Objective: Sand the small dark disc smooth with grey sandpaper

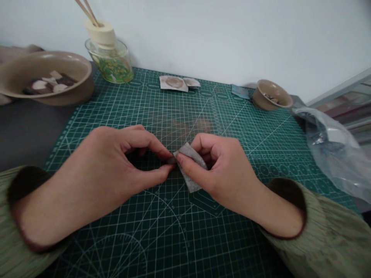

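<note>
The one head-worn camera looks forward and down across the green cutting mat [130, 104], near enough that the left hand [113, 162] and right hand [224, 164] span mid-view, and takes in the white wall [232, 34] beyond the mat's far edge.

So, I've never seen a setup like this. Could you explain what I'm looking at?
There's no machine here, just someone's bare hands at work. The single picture comes from a camera worn on that person's head, looking forward and down.

The left hand pinches a small dark piece. The right hand grips a grey sheet right beside it; whether they touch is hard to tell.

Below is a green gridded mat. Around it are a large bowl of small pieces, a glass jar with sticks, a smaller bowl and clear plastic.
</note>
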A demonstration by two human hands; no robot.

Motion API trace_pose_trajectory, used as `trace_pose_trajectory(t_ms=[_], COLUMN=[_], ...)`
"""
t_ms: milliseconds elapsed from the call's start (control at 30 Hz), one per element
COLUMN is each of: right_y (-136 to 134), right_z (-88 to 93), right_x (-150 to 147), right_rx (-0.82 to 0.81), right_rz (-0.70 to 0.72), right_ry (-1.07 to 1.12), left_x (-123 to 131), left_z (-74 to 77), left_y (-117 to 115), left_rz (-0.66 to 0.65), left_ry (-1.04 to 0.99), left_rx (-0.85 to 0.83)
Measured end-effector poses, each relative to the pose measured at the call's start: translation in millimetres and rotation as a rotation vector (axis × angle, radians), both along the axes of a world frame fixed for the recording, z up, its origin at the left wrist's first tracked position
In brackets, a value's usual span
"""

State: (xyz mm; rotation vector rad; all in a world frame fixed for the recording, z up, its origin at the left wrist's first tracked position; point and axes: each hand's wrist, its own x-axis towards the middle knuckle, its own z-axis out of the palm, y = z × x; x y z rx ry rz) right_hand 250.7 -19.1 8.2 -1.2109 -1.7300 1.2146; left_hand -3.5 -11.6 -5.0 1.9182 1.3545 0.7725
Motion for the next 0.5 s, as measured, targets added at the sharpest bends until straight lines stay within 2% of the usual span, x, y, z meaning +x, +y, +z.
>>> trace_pose_trajectory(t_ms=[500], right_y=[0.2], right_z=[-1.3], right_x=[0.6], right_rx=[0.018], right_rz=[0.003], right_ry=[-0.001], left_x=[0.6], left_z=[-2.0], left_y=[0.4], left_rz=[0.01], left_ry=[0.02], left_rx=[0.006])
